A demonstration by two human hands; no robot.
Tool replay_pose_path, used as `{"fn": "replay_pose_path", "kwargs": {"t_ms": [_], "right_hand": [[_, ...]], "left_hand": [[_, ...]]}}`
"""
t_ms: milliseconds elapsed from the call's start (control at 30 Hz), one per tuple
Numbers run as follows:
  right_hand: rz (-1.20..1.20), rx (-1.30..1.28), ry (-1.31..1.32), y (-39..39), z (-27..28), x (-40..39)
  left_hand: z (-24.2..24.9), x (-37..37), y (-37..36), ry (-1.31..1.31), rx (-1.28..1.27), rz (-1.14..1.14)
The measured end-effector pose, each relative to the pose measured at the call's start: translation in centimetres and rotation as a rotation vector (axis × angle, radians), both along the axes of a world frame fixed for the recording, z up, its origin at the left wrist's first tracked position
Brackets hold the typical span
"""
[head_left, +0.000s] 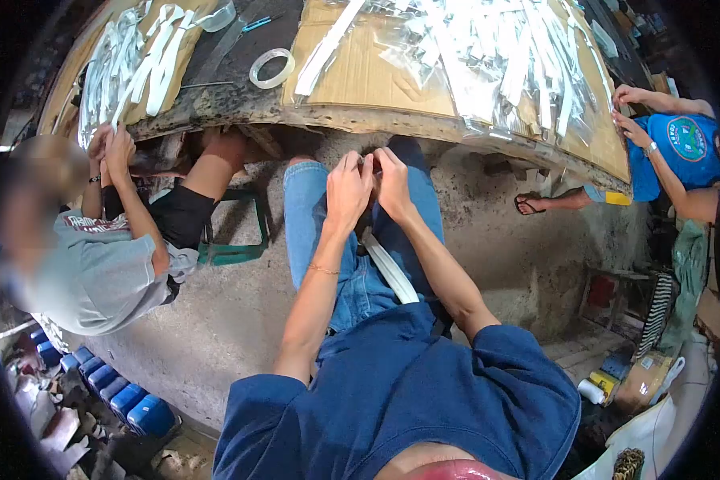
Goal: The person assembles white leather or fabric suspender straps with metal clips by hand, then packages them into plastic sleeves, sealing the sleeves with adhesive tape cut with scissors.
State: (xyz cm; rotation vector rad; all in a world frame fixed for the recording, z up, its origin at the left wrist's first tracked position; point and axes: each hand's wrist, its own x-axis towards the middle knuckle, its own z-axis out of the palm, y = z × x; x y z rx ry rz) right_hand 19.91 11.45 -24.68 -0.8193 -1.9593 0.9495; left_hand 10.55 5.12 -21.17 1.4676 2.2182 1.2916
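Note:
My left hand (pixel 350 190) and my right hand (pixel 391 184) meet above my knees, just short of the table edge. Both are closed, fingertips pinched close together. A flat white strap (pixel 390 266) runs from my lap up between my wrists towards the fingers. The pinched part of it is hidden by the hands and shadow. On the table ahead lies a large heap of white straps (pixel 516 68) with clear plastic wrapping.
A cardboard sheet (pixel 368 84) covers part of the worktable, beside a tape roll (pixel 271 69) and a blue pen (pixel 257 24). Co-workers sit left (pixel 120 248) and right (pixel 684 152). A green stool (pixel 234 254) stands left; blue containers (pixel 128 398) line the floor behind.

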Motion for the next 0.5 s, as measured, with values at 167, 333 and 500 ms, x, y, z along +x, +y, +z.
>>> {"fn": "replay_pose_path", "kwargs": {"t_ms": [167,333,500], "right_hand": [[-0.055,-0.074,0.009,0.4,-1.0,-1.3],[-0.158,0.027,0.039,1.2,-1.5,-1.1],[-0.238,-0.047,-0.090,1.5,-3.2,1.0]], "left_hand": [[-1.0,-1.2,0.3,-0.056,0.028,0.011],[-2.8,-4.2,1.2,-0.059,0.025,0.052],[-5.3,-6.6,2.3,0.186,0.008,0.074]]}}
